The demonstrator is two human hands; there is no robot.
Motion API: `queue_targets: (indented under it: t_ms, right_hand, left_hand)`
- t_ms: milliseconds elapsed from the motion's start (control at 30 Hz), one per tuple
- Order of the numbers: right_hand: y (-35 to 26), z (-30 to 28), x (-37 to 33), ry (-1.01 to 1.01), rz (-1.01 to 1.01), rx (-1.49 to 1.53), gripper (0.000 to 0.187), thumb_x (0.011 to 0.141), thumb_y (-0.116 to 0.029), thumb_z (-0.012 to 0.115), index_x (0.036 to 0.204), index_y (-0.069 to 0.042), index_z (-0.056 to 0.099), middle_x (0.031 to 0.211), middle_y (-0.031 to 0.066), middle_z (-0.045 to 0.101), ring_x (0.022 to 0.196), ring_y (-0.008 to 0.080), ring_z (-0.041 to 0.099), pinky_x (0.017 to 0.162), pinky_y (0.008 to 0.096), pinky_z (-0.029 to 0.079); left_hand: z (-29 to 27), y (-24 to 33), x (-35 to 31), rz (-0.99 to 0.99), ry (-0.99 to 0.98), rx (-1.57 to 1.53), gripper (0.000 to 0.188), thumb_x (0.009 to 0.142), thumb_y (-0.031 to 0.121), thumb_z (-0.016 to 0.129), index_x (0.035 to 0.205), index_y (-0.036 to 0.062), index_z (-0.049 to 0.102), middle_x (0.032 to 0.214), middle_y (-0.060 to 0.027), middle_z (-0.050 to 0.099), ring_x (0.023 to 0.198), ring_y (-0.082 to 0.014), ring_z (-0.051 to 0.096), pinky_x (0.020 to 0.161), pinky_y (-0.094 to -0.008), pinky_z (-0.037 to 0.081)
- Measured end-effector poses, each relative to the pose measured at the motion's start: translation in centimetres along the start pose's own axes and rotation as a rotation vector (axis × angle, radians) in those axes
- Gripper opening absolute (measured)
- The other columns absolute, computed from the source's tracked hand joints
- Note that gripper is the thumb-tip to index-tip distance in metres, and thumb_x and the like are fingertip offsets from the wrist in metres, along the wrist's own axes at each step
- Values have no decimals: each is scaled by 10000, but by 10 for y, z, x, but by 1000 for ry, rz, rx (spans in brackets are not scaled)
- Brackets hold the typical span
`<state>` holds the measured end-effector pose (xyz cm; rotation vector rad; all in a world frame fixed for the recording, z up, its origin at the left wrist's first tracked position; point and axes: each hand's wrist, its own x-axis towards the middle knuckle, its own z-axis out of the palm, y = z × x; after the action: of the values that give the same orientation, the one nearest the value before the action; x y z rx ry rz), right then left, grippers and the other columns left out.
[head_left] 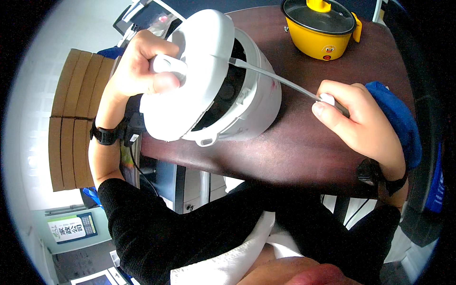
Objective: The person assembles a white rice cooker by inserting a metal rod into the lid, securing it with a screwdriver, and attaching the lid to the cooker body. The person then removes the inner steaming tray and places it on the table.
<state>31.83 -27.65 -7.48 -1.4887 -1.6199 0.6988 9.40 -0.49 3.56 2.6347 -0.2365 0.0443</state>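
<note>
A white rice-cooker-like pot point(259, 111) stands on the brown table, its lid point(204, 52) raised and tilted. My left hand point(145, 64) is closed around the white knob point(167, 66) on that lid. Behind the lid a dark interior point(228, 92) shows in part. To the right, my right hand point(349, 111) grips the end of a slim, slightly bent grey tool point(280, 78), whose kind I cannot make out. Its flat, pale tip lies at the lid's rim; whether it touches I cannot tell.
A yellow pot point(316, 45) with a dark lid stands at the table's far side. Blue cloth point(396, 126) lies beside my right wrist. Brown cardboard boxes point(71, 118) are stacked at the left. The table's point(266, 159) near edge runs before my lap.
</note>
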Motion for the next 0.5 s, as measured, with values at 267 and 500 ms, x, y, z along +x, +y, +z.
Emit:
queue_targets:
  t_ms: [267,500]
  right_hand:
    - [-2,3,0,-37,30,-11,286,921,-202,550,717,-15,477,518,59,402,470,106,409,465,287,303]
    - [-5,3,0,-29,93,22,275,877,-203,609,731,17,536,548,176,473,462,200,447,471,354,368]
  left_hand:
    - [1,0,-3,-6,-14,3,519,768,519,716,662,19,626,547,-44,577,462,-111,581,435,-219,442]
    - [1,2,-2,-20,-12,-1,516,769,506,722,666,9,626,544,-48,579,458,-109,583,428,-212,442]
